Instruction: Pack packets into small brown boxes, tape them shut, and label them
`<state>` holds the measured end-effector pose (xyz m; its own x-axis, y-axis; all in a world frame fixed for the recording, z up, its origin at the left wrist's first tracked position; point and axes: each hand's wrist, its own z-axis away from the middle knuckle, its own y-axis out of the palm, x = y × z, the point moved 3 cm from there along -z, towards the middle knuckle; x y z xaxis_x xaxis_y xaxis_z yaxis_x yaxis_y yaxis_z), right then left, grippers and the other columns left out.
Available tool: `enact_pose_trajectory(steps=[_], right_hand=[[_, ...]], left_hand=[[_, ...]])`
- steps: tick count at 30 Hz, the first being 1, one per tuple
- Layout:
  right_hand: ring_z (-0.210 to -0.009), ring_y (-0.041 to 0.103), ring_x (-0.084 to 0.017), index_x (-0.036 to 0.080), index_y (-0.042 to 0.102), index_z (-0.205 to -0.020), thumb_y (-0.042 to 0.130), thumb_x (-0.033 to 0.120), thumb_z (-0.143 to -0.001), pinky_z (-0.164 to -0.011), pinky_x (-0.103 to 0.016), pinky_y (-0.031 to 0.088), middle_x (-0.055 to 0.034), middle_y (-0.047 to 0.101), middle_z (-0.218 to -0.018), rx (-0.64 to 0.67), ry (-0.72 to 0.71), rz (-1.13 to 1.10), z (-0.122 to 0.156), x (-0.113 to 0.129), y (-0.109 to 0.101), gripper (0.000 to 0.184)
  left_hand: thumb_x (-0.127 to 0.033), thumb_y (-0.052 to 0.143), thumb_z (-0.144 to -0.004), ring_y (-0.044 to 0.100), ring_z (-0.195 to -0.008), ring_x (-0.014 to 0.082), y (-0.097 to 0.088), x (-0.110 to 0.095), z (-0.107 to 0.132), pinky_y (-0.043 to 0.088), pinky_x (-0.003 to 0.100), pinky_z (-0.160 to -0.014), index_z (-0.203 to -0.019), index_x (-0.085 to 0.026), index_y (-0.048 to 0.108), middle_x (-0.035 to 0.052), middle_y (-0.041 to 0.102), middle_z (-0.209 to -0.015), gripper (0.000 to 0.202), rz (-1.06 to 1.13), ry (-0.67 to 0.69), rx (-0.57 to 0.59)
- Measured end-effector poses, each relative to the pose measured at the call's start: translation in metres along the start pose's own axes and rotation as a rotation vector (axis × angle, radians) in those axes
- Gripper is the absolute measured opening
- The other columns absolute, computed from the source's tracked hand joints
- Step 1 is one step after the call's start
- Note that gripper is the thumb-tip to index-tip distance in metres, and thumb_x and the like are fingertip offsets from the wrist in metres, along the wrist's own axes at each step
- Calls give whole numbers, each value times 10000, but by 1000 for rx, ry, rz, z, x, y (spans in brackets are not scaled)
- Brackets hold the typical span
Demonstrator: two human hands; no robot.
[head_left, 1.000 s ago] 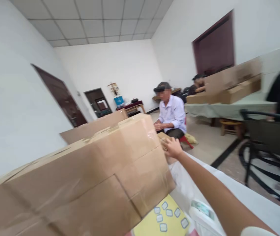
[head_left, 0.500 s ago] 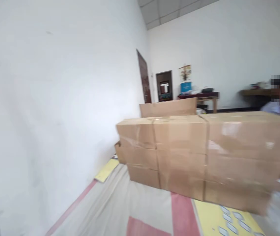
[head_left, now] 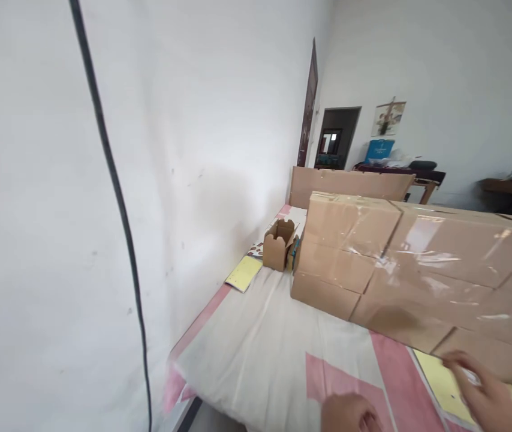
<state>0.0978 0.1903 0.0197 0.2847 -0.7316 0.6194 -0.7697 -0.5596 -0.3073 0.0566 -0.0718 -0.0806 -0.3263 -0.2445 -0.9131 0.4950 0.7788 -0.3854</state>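
Observation:
At the bottom edge, my left hand [head_left: 349, 413] is above the cloth, its fingers curled in; whatever they may hold is hidden. Further right, my right hand [head_left: 487, 396] is over a yellow sheet [head_left: 440, 384], fingers bent towards the thumb. A small pale patch shows between those fingers, but I cannot tell if it is held or lies on the sheet. Just beyond both hands stands a wall of taped cardboard boxes [head_left: 436, 288], wrapped in clear film.
A pink and white cloth [head_left: 256, 348] covers the table. By the wall lie a yellow pad [head_left: 243, 273] and an open small carton [head_left: 275, 252]. A black cable [head_left: 119, 198] hangs down the wall. Behind the boxes stands a cardboard panel [head_left: 350, 183].
The view has swung left and down, so the boxes sit further right. Both my hands have come into view at the bottom. The person at the right is out of view.

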Motion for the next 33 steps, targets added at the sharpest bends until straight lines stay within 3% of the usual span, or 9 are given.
enact_pose_trajectory(steps=[1, 3, 7, 10, 13, 16, 23, 29, 33], right_hand=[[-633, 654, -265, 399, 711, -665, 643, 505, -768, -650, -479, 464, -147, 642, -673, 113, -65, 48, 8, 5, 35, 162], [-755, 705, -279, 347, 727, -791, 650, 432, -805, -692, -451, 518, -153, 715, -834, 303, -68, 10, 22, 23, 119, 116], [-1053, 683, -275, 245, 685, -1024, 586, 379, -890, -942, -464, 540, -126, 717, -1112, 435, 25, -286, 29, 84, 297, 214], [-1240, 599, -282, 204, 631, -1162, 524, 415, -889, -1054, -480, 491, -152, 633, -1312, 251, 257, -368, 6, 90, 398, 361], [-1453, 389, -311, 163, 497, -1369, 471, 413, -890, -1198, -553, 306, -204, 453, -1514, 115, 358, -321, -17, 61, 461, 540], [-1505, 287, -310, 164, 422, -1444, 502, 403, -879, -1240, -558, 191, -195, 402, -1550, 4, 377, -262, -25, 31, 487, 619], [-1398, 407, -314, 189, 411, -1448, 542, 337, -855, -1180, -547, 304, -200, 381, -1473, -177, 460, -158, -29, 3, 488, 625], [-1410, 412, -304, 197, 448, -1433, 534, 331, -837, -1200, -518, 294, -168, 472, -1479, -112, 584, -216, -33, -8, 490, 617], [-1389, 440, -303, 184, 485, -1400, 557, 343, -821, -1199, -504, 300, -167, 502, -1469, -141, 581, -253, -33, -9, 490, 605]], left_hand=[[-395, 616, -827, 717, -727, 220, -25, 4, -6, 574, 364, -743, -845, -348, 740, 12, 733, -768, 134, 35, 1, -124], [-377, 479, -927, 701, -746, 204, -84, 17, -25, 553, 322, -730, -1016, -262, 705, 52, 731, -819, 269, 46, -92, -416], [-290, 355, -995, 644, -1144, 244, -182, 57, -82, 463, 373, -1003, -1378, -201, 505, 144, 674, -1251, 421, -66, -252, -626], [-194, 448, -936, 651, -1128, 262, -213, 92, -116, 435, 387, -1016, -1360, -175, 518, 147, 692, -1219, 429, -144, -350, -617], [-177, 409, -948, 676, -1058, 263, -216, 114, -130, 466, 361, -917, -1351, -169, 521, 130, 728, -1102, 419, -177, -413, -630], [-177, 354, -963, 681, -1026, 274, -208, 123, -131, 471, 372, -878, -1388, -164, 492, 133, 725, -1092, 447, -193, -423, -653], [-212, 515, -904, 610, -1115, 254, -198, 110, -129, 470, 381, -950, -1389, -216, 461, 127, 617, -1214, 488, -100, -309, -713], [-130, 653, -835, 651, -839, 153, -269, 130, -217, 524, 325, -805, -1434, -236, 387, 94, 620, -1186, 664, 557, -463, -804], [-242, 619, -946, 655, -829, 162, -315, 164, -296, 560, 306, -694, -1354, -164, 478, 74, 637, -1076, 439, 730, -519, -919]])
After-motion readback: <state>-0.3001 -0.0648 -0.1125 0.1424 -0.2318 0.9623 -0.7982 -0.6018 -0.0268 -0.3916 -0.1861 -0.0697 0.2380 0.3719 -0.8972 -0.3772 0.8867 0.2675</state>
